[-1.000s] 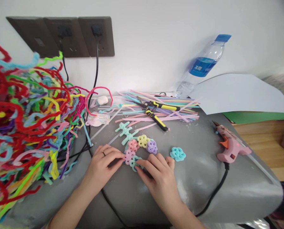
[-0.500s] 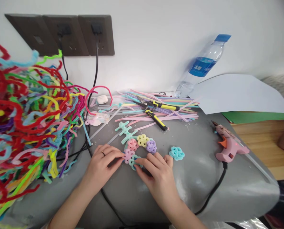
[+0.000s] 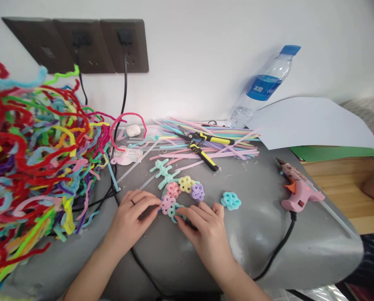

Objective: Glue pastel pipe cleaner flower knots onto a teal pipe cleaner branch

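Grey cushion point(image 3: 268, 246) under both hands. Big tangle of pipe cleaners point(image 3: 33, 159) well left of left hand point(image 3: 129, 215); straight pastel stems point(image 3: 206, 142) w/ yellow-black pliers point(image 3: 202, 146) lie beyond the hands, water bottle point(image 3: 262, 85) further back-right. Pink glue gun point(image 3: 300, 190) well right of right hand point(image 3: 207, 232). Lone teal flower point(image 3: 231, 200) just right of right fingertips. Flower cluster point(image 3: 182, 192) sits btwn both hands: left fingers pinch the pink bloom, right fingers press the teal one at its near edge.
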`<act>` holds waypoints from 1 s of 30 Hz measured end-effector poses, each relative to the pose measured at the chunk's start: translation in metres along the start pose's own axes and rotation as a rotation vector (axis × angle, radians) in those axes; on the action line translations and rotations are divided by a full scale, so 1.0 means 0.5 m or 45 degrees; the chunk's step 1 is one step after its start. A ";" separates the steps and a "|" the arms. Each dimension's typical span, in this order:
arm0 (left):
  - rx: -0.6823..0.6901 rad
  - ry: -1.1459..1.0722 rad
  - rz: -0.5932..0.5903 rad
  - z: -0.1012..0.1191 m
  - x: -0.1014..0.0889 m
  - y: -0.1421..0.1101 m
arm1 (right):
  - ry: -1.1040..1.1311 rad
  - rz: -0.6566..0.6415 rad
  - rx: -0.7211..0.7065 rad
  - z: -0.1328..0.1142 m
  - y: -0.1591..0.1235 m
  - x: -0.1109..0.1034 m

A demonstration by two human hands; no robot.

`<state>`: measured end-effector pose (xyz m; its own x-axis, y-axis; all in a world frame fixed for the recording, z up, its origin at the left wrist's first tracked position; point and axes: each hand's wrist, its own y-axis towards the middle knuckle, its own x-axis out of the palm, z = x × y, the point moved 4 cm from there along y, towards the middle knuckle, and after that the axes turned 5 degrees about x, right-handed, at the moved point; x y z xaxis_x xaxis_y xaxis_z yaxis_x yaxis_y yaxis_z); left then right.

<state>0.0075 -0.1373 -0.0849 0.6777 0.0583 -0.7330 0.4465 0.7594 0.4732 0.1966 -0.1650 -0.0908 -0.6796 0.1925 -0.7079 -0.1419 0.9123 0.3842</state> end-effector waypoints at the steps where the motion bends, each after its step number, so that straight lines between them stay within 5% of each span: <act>1: -0.001 -0.010 0.003 0.000 -0.001 0.000 | 0.012 0.000 -0.001 0.000 0.000 0.000; 19: -0.090 -0.047 0.100 0.004 -0.017 -0.007 | 0.126 0.020 0.000 0.008 -0.002 0.005; 30: -0.098 -0.003 0.036 -0.004 -0.009 -0.004 | 0.107 0.079 0.004 0.009 0.001 0.008</act>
<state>0.0023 -0.1380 -0.0835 0.6911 0.0790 -0.7185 0.3808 0.8050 0.4548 0.1972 -0.1620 -0.0962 -0.7452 0.2178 -0.6303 -0.0953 0.9007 0.4239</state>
